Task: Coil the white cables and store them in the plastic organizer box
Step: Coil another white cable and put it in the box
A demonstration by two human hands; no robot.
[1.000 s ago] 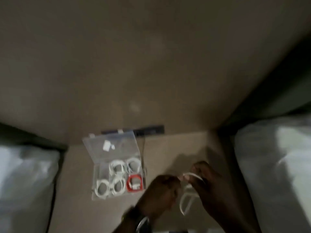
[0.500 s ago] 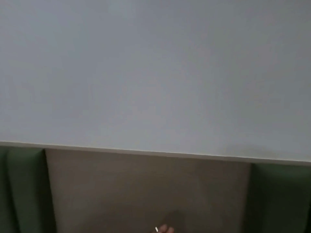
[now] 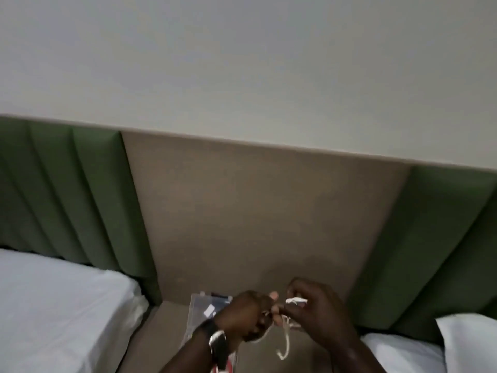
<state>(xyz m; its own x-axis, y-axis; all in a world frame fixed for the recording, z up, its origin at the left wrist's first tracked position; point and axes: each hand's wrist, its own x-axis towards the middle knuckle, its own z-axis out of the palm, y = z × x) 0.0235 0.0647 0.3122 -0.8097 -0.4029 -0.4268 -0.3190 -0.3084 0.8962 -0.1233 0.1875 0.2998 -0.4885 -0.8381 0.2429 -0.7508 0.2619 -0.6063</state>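
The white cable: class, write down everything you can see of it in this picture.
The white cable is thin, round and flexible, plastic-coated by its look. Both hands hold it in the air, above the brown surface. A short bunched piece shows white at the right hand, and the left hand grips it beside that. Below the hands a loose length hangs down and hooks up at its end. It is only partly coiled and not yet in the box. Blur hides its plugs.

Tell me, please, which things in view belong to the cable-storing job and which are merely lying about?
Job: white cable, held between left hand and right hand; plastic organizer box, lid open.

Lying about: wristwatch, white pillows, green headboard panels, beige panel.
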